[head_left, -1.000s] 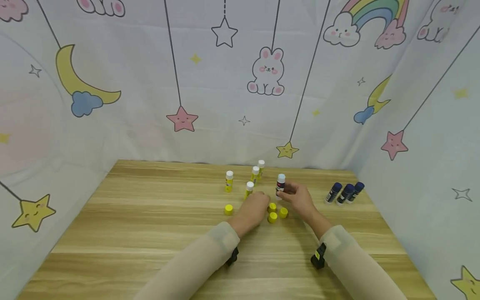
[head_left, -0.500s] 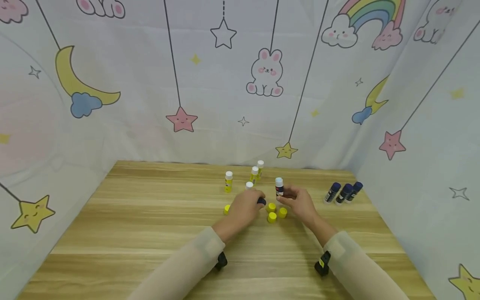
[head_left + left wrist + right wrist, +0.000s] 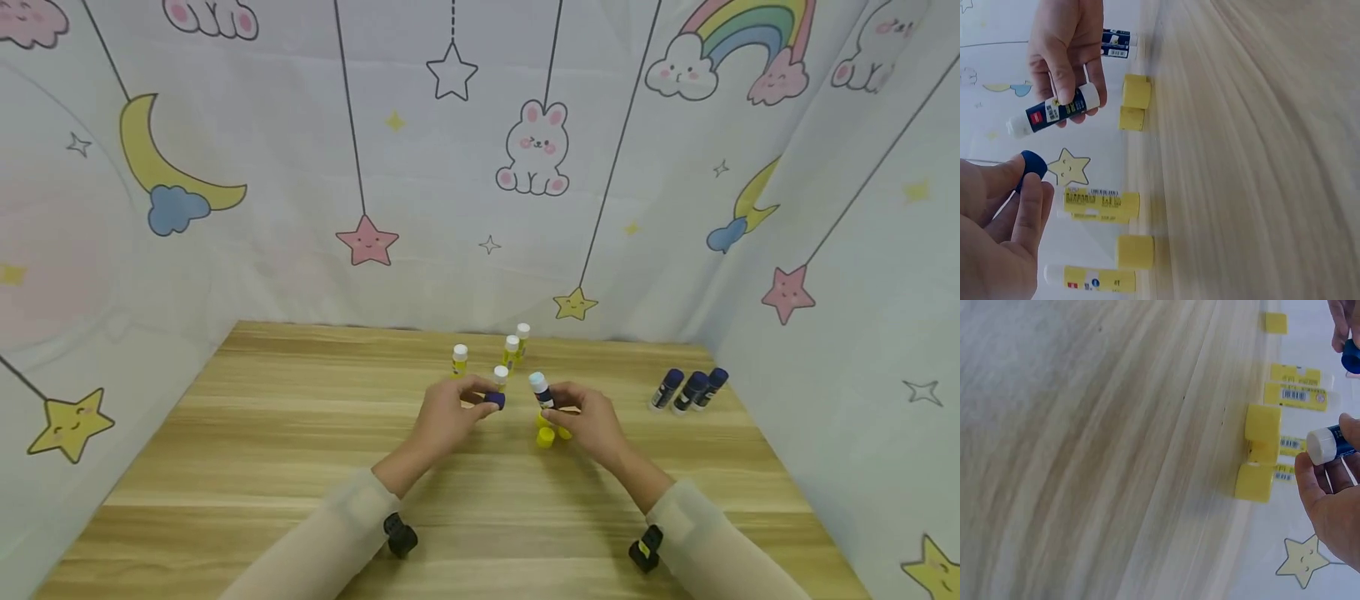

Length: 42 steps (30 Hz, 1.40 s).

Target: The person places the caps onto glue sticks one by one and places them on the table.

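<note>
Between its thumb and fingers my left hand (image 3: 438, 421) pinches a dark blue cap (image 3: 1034, 167). My right hand (image 3: 592, 423) grips an uncapped navy glue stick (image 3: 541, 390), its white end up and leaning left. The cap and the stick are apart, with a gap between the hands. Several yellow caps (image 3: 545, 437) lie on the table just below the navy stick, partly covered by the right hand. Behind the left hand stand uncapped yellow glue sticks (image 3: 501, 375); its fingers partly hide them. Another yellow cap (image 3: 1135, 252) shows below the left hand's fingers in the left wrist view.
Three capped navy glue sticks (image 3: 690, 392) stand together at the table's right side. More yellow glue sticks (image 3: 512, 350) are toward the back edge. A patterned white curtain (image 3: 300, 167) hangs behind the wooden table (image 3: 225, 467) and along its sides.
My left hand has moved left, bringing the dark blue cap into sight. My right hand has shifted slightly left and nearer, and the navy glue stick now tilts left.
</note>
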Available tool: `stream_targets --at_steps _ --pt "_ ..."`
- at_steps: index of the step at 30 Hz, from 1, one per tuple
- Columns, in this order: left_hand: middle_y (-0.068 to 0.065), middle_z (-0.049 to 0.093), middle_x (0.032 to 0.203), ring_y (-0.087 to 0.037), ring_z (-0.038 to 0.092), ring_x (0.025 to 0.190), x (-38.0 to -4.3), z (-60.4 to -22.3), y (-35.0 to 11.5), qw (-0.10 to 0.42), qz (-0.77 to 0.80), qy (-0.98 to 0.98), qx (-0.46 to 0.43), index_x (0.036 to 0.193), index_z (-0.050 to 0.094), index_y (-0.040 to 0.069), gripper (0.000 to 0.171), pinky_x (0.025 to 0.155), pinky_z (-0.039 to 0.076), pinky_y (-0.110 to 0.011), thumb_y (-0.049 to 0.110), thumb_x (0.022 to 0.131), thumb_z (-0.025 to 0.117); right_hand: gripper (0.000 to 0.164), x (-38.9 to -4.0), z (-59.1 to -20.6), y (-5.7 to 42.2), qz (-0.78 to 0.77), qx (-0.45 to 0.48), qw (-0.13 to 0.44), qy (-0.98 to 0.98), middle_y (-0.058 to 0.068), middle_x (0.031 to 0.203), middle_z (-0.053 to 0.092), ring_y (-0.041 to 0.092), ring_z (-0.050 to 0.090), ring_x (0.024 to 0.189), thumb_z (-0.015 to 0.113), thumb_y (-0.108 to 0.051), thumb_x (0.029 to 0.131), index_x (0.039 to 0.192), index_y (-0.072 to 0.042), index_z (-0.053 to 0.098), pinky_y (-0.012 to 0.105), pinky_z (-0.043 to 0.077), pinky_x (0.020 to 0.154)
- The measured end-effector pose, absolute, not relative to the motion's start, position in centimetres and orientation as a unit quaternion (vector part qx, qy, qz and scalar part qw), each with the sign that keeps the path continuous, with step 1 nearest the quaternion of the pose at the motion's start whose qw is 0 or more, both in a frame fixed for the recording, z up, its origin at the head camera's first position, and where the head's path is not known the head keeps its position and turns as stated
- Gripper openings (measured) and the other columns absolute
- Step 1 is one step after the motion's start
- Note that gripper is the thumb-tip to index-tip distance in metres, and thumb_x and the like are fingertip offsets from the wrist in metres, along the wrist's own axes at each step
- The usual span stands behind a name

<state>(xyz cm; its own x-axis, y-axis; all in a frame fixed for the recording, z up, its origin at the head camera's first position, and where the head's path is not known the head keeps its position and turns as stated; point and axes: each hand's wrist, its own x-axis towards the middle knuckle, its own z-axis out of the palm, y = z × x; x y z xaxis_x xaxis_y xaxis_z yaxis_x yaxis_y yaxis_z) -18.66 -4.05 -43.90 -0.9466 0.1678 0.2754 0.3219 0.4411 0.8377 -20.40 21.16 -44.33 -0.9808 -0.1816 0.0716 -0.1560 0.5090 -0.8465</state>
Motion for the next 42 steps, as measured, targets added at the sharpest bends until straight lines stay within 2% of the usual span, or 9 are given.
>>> stream_targets --at_steps 6,13,18,24,31,38,42 --pt "-0.001 0.076 0.107 -0.020 0.072 0.096 -18.6 -44.1 -5.6 0.050 -0.542 -0.832 -0.108 0.109 0.076 0.016 0.022 0.074 0.060 -0.032 0.015 0.087 0.081 0.031 -19.8 -44.1 20.3 -0.467 -0.107 0.004 0.878 0.005 0.116 0.073 0.023 0.067 0.110 0.077 -0.010 0.091 0.121 -0.009 0.071 0.041 0.057 0.096" --pt "-0.003 0.075 0.109 -0.019 0.073 0.096 -19.0 -44.5 -6.7 0.010 -0.581 -0.811 -0.069 0.109 0.076 0.013 0.022 0.080 0.061 -0.033 0.011 0.087 0.080 0.031 -19.5 -43.9 19.6 -0.426 -0.112 -0.013 0.898 0.003 0.112 0.074 0.021 0.068 0.107 0.079 -0.009 0.089 0.119 -0.011 0.072 0.037 0.059 0.091" --pt "-0.003 0.075 0.108 -0.019 0.073 0.095 -19.2 -44.8 -7.0 0.011 -0.583 -0.809 -0.070 0.108 0.076 0.011 0.021 0.079 0.061 -0.032 0.009 0.087 0.080 0.031 -19.2 -43.8 19.3 -0.406 -0.142 -0.033 0.902 0.003 0.108 0.073 0.021 0.069 0.104 0.080 -0.007 0.087 0.116 -0.010 0.073 0.032 0.061 0.084" --pt "-0.004 0.075 0.108 -0.019 0.074 0.094 -19.2 -44.9 -7.2 0.012 -0.585 -0.807 -0.078 0.109 0.076 0.010 0.022 0.079 0.061 -0.032 0.009 0.087 0.080 0.031 -19.2 -43.9 19.1 -0.348 -0.175 -0.075 0.918 0.002 0.108 0.074 0.017 0.069 0.100 0.083 -0.010 0.085 0.115 -0.012 0.074 0.033 0.061 0.081" --pt "-0.004 0.076 0.108 -0.019 0.073 0.093 -19.2 -44.9 -7.7 0.017 -0.584 -0.807 -0.085 0.109 0.077 0.010 0.022 0.077 0.061 -0.031 0.011 0.087 0.080 0.031 -19.1 -43.8 18.7 -0.277 -0.202 -0.113 0.933 -0.002 0.104 0.072 0.011 0.063 0.084 0.084 -0.014 0.085 0.114 -0.017 0.074 0.032 0.055 0.072" --pt "-0.005 0.076 0.108 -0.020 0.073 0.094 -19.0 -44.7 -8.0 0.013 -0.586 -0.807 -0.078 0.109 0.077 0.010 0.022 0.078 0.061 -0.031 0.012 0.087 0.080 0.032 -18.6 -43.5 18.0 -0.209 -0.237 -0.156 0.936 0.003 0.105 0.075 0.019 0.069 0.096 0.085 -0.012 0.082 0.112 -0.013 0.075 0.039 0.059 0.081" --pt "-0.005 0.076 0.107 -0.020 0.073 0.094 -18.9 -44.6 -8.1 0.015 -0.587 -0.806 -0.081 0.108 0.078 0.010 0.022 0.078 0.061 -0.031 0.012 0.086 0.081 0.033 -18.3 -43.6 17.7 -0.186 -0.269 -0.191 0.925 0.005 0.104 0.074 0.021 0.069 0.096 0.087 -0.011 0.080 0.111 -0.010 0.074 0.036 0.060 0.078"
